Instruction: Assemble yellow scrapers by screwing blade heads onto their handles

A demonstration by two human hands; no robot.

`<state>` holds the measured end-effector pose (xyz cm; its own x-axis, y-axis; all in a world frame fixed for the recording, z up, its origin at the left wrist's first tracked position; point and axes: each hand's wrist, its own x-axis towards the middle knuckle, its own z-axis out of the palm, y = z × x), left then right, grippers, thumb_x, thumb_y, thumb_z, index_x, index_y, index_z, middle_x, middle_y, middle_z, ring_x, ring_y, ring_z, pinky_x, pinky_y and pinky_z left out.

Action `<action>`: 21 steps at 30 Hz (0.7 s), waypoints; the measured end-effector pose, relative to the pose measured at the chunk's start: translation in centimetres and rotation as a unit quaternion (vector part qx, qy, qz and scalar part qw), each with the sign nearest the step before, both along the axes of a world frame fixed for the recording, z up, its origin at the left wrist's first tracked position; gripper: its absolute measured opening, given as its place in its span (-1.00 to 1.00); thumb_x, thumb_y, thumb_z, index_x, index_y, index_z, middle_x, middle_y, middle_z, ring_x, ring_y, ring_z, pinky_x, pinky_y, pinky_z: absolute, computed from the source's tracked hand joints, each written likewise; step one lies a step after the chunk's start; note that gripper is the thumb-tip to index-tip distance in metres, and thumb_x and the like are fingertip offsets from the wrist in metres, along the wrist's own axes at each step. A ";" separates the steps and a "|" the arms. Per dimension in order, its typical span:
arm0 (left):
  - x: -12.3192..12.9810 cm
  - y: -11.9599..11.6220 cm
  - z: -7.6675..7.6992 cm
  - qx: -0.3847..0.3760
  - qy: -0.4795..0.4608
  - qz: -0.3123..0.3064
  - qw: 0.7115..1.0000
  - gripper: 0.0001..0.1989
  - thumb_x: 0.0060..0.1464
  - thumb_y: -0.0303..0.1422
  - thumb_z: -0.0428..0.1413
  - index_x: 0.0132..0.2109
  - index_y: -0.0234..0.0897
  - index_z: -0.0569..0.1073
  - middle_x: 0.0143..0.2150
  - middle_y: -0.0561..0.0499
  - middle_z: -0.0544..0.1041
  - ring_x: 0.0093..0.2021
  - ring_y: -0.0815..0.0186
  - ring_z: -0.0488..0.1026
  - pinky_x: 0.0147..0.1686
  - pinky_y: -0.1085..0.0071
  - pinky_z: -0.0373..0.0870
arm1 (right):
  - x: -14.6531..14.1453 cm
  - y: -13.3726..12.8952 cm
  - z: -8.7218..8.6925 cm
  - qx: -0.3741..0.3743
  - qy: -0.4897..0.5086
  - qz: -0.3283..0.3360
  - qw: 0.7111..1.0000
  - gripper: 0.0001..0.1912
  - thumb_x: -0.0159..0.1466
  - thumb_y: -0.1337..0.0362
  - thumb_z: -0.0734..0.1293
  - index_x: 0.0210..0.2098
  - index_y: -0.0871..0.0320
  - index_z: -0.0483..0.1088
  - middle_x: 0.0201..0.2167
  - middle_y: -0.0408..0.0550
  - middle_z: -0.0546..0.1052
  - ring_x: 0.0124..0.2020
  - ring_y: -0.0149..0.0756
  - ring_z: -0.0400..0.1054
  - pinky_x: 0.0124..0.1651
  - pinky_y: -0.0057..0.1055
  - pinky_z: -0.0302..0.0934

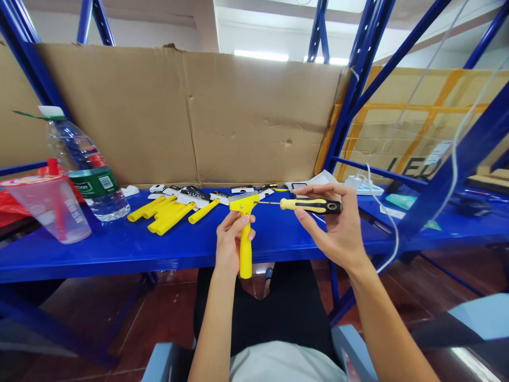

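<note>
Two tools we are pinching over the near edge of the blue table [119, 249]: the yellow scraper [245, 252] upright in our left hand [228, 239], seemingly for steadiness, and the screwdriver [306, 205] level in our right hand [342, 225], seemingly for alignment.

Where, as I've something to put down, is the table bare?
The table's widest bare patch runs along its front edge, between the cup and the held scraper, in front of the lying yellow handles. A smaller one shows right of that scraper, below the screwdriver. Crowded: the back, along the cardboard, and the left, by the bottle.
</note>
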<state>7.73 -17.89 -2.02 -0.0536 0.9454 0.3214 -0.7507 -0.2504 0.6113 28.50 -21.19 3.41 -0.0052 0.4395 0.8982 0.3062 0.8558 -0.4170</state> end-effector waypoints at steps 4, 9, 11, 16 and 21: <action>0.1 -0.1 0.0 0.002 0.001 -0.006 1.000 -0.80 -0.03 -0.43 0.51 -0.31 -0.30 0.65 -0.17 -0.05 0.60 -0.23 0.33 0.57 -0.52 0.58 0.33 | -0.4 0.0 -0.1 0.039 0.031 0.014 0.999 -0.59 0.35 0.33 0.58 0.09 0.00 0.40 0.02 -0.02 0.64 0.07 -0.06 0.65 0.22 0.02 0.56; 0.2 -0.1 0.1 0.001 0.001 -0.006 1.000 -0.80 -0.04 -0.43 0.51 -0.31 -0.30 0.65 -0.18 -0.05 0.61 -0.24 0.34 0.57 -0.53 0.57 0.33 | -0.2 0.2 -0.3 0.054 0.019 -0.063 0.996 -0.59 0.33 0.31 0.61 0.07 0.00 0.43 -0.04 -0.05 0.61 0.01 -0.10 0.64 0.14 -0.06 0.58; 0.1 0.0 0.1 -0.002 -0.005 0.001 1.000 -0.80 -0.04 -0.44 0.51 -0.30 -0.29 0.65 -0.18 -0.05 0.61 -0.22 0.32 0.58 -0.52 0.57 0.35 | -0.2 0.1 -0.3 0.028 -0.001 -0.027 0.999 -0.57 0.37 0.30 0.57 0.13 -0.02 0.39 0.08 0.00 0.58 0.10 -0.08 0.61 0.21 -0.03 0.56; 0.0 0.1 0.1 0.000 -0.014 0.003 1.000 -0.79 -0.03 -0.44 0.51 -0.27 -0.28 0.66 -0.18 -0.04 0.61 -0.21 0.32 0.59 -0.51 0.58 0.34 | -0.3 -0.1 -0.4 0.035 0.007 -0.030 0.999 -0.63 0.36 0.31 0.58 0.07 0.01 0.45 0.01 -0.01 0.63 0.09 -0.06 0.62 0.21 -0.02 0.56; 0.1 0.1 0.0 -0.001 -0.011 0.002 1.000 -0.79 -0.05 -0.43 0.52 -0.30 -0.29 0.64 -0.16 -0.05 0.62 -0.22 0.33 0.58 -0.52 0.57 0.33 | -0.3 0.0 -0.3 0.022 0.017 -0.040 0.999 -0.60 0.37 0.28 0.58 0.11 -0.01 0.42 0.01 -0.01 0.62 0.08 -0.08 0.63 0.20 -0.05 0.56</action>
